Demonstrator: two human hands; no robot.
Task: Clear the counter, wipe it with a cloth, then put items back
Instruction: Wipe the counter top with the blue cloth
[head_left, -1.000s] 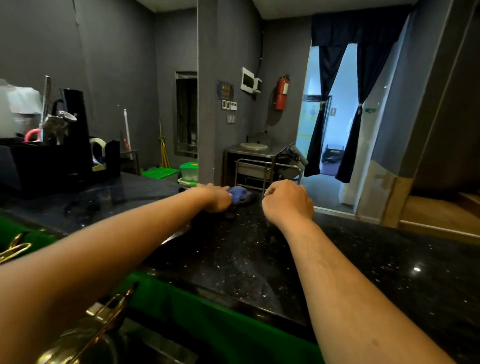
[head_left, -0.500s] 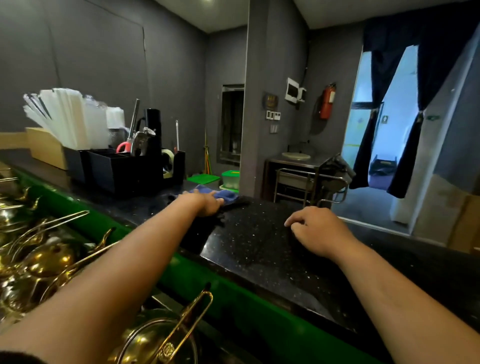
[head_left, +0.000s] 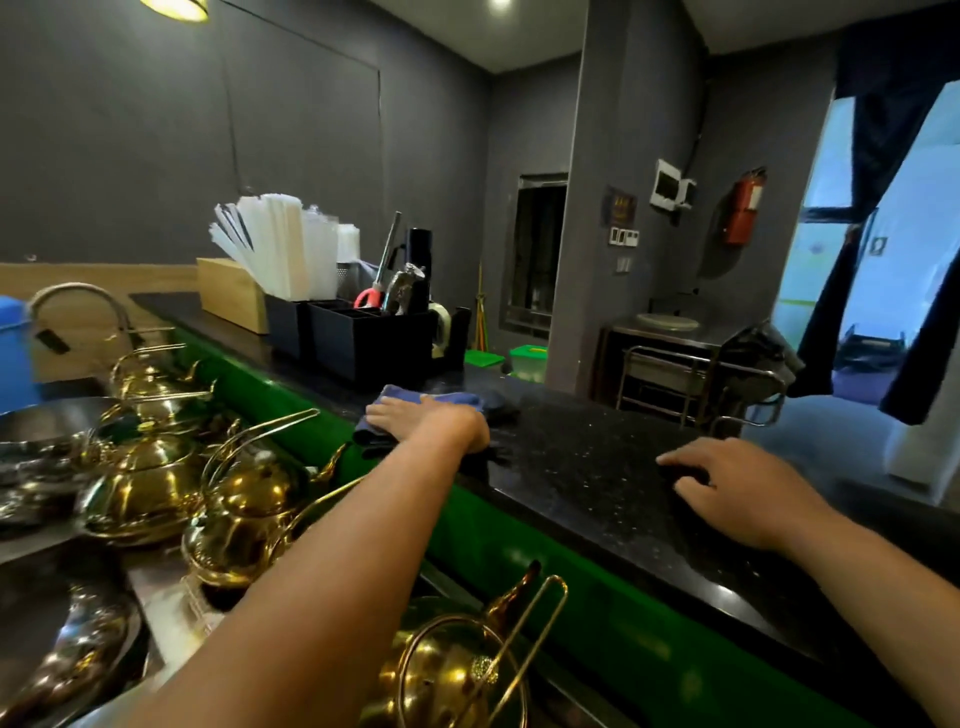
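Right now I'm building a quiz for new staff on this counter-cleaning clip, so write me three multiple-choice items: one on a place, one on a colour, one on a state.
1. Where does the cloth lie?
A. in the sink
B. on the black counter, near the black organiser
C. on the floor

2. What colour is the cloth?
A. blue
B. white
C. red

3. What is the right hand doing?
A. gripping a kettle
B. holding scissors
C. resting on the counter with nothing in it

Answers:
1 B: the cloth lies on the counter, just in front of the organiser.
2 A: its visible folds are blue beneath the left hand, which presses on it.
3 C: the right hand lies on the stone, fingers loosely bent, holding nothing.
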